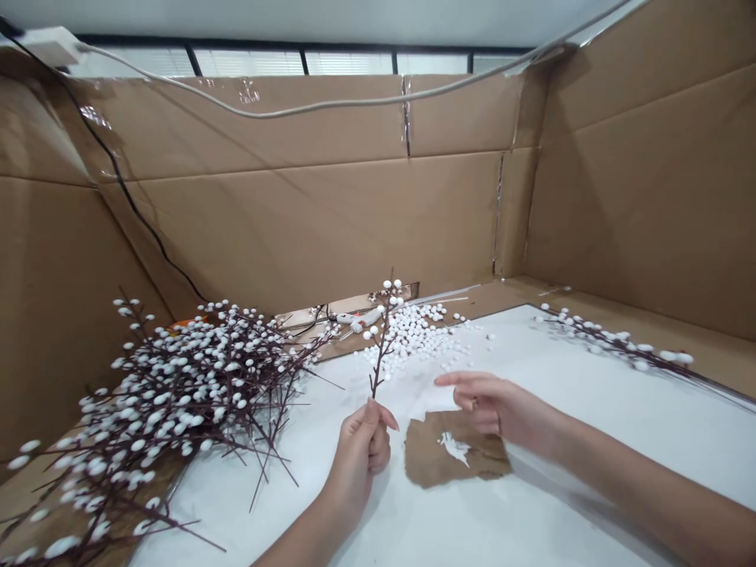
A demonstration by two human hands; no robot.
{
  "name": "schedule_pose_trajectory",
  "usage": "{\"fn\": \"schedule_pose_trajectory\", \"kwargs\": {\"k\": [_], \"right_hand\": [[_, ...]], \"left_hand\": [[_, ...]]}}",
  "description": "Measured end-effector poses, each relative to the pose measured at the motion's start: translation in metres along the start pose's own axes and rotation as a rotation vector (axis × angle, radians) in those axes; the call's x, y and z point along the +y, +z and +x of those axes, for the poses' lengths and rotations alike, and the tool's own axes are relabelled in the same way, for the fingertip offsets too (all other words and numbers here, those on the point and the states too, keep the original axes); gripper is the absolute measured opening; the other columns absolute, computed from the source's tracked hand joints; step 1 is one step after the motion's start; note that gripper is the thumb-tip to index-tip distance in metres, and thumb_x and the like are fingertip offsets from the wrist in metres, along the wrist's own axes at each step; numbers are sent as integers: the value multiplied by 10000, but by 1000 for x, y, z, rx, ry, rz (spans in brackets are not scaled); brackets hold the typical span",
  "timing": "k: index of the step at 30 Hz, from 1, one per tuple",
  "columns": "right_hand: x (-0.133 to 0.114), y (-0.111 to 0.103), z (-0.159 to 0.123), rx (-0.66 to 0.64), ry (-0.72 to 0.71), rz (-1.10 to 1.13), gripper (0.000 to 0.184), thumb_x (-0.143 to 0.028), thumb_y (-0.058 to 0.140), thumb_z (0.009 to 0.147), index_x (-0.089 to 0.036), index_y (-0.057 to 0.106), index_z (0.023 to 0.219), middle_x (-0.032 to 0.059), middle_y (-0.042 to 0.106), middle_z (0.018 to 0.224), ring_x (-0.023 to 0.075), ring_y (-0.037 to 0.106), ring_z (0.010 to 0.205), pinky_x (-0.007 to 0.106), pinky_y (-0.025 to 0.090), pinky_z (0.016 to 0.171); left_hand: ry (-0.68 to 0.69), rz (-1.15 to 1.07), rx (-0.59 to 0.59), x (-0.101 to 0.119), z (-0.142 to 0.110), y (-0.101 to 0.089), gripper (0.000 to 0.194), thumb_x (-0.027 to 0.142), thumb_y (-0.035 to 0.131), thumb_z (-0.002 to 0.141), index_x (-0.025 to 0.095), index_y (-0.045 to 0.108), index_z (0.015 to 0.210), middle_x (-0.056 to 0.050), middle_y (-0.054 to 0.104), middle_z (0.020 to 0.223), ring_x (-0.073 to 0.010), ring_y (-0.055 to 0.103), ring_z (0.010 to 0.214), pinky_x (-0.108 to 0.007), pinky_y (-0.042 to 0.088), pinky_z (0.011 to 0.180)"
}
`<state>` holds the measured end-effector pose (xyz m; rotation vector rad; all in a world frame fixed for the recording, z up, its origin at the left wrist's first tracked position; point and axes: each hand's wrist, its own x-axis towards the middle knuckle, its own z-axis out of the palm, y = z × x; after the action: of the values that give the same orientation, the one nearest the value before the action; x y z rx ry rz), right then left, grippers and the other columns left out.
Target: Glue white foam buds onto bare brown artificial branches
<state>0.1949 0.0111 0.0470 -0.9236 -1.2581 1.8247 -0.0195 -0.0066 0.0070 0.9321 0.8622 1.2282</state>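
My left hand is closed around the lower end of a thin dark-brown artificial berry twig, held upright. Several white berries sit near the twig's tip, while its lower side stubs are bare. My right hand hovers to the right of the twig, with the index finger stretched out to the left and the other fingers loosely curled. I see nothing held in it. Below it lies a torn piece of brown cardboard with a white smear, which looks like glue. Loose white berries lie behind the twig.
A large heap of white-berried twigs spreads over the left side. More berried twigs lie at the right on the white board. A white glue gun rests at the back. Cardboard walls enclose the space, with a cable strung across.
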Motion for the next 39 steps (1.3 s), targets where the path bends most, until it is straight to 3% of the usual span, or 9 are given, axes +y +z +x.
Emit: {"fn": "schedule_pose_trajectory", "kwargs": {"k": [3, 5, 8, 10, 13, 19, 28, 34, 39], "right_hand": [[-19, -22, 14, 293, -239, -403, 282, -276, 510, 766, -192, 585, 1024, 12, 557, 764, 67, 446, 513, 197, 382, 499], [-34, -41, 33, 368, -296, -516, 290, -267, 486, 780, -194, 563, 1049, 58, 598, 927, 114, 554, 670, 232, 449, 617], [-48, -65, 72, 438, -354, -713, 249, -233, 481, 808, -197, 560, 1041, 72, 581, 1068, 171, 567, 873, 276, 464, 715], [-50, -76, 99, 418, -383, -871, 223, -243, 514, 832, -180, 560, 1041, 76, 552, 1129, 192, 537, 966, 341, 451, 809], [-44, -85, 130, 298, -367, -1071, 247, -287, 500, 868, -170, 546, 1080, 76, 543, 1139, 192, 550, 965, 402, 463, 820], [-28, -102, 156, 165, -244, -1242, 285, -291, 504, 867, -162, 521, 1120, 78, 544, 1132, 194, 563, 944, 398, 482, 790], [-37, -118, 172, 179, -25, -995, 279, -300, 508, 863, -159, 539, 1102, 65, 550, 1125, 204, 566, 935, 384, 489, 777], [-33, -121, 169, 277, -88, -544, 291, -291, 508, 865, -158, 519, 1123, 77, 545, 1127, 195, 566, 938, 395, 486, 781], [-33, -121, 154, 305, -158, -120, 299, -293, 508, 865, -157, 513, 1131, 79, 544, 1128, 195, 567, 936, 395, 488, 779]], "left_hand": [[4, -14, -13, 0, -1, 1, 507, 651, 574, 624, 146, 544, 591, 127, 154, 385, -27, 79, 360, -198, 67, 381], [4, -16, -21, 0, -1, 1, 512, 656, 569, 624, 146, 547, 590, 127, 153, 382, -26, 73, 357, -198, 62, 378], [3, -16, -28, 0, -1, 1, 519, 661, 567, 621, 144, 545, 577, 126, 148, 377, -24, 68, 353, -199, 56, 373], [-9, -18, -33, 0, 0, 1, 521, 661, 570, 619, 144, 542, 568, 126, 142, 376, -23, 65, 352, -199, 51, 371], [-27, -14, -54, -2, 1, 1, 515, 649, 590, 610, 140, 538, 551, 128, 138, 366, -19, 60, 347, -197, 40, 368], [-51, -23, -72, -2, 3, 0, 546, 678, 587, 578, 139, 530, 520, 131, 142, 345, -10, 46, 328, -196, 21, 353], [-49, -27, -107, -3, 4, -1, 538, 658, 591, 596, 130, 546, 504, 128, 145, 332, -10, 51, 319, -203, 22, 356], [-39, -7, -133, -4, 2, -4, 517, 619, 546, 682, 127, 563, 526, 118, 163, 343, -20, 57, 335, -210, 31, 368], [-32, 4, -121, -3, 3, -3, 528, 641, 566, 642, 126, 562, 527, 123, 150, 348, -19, 56, 337, -213, 29, 373]]}}
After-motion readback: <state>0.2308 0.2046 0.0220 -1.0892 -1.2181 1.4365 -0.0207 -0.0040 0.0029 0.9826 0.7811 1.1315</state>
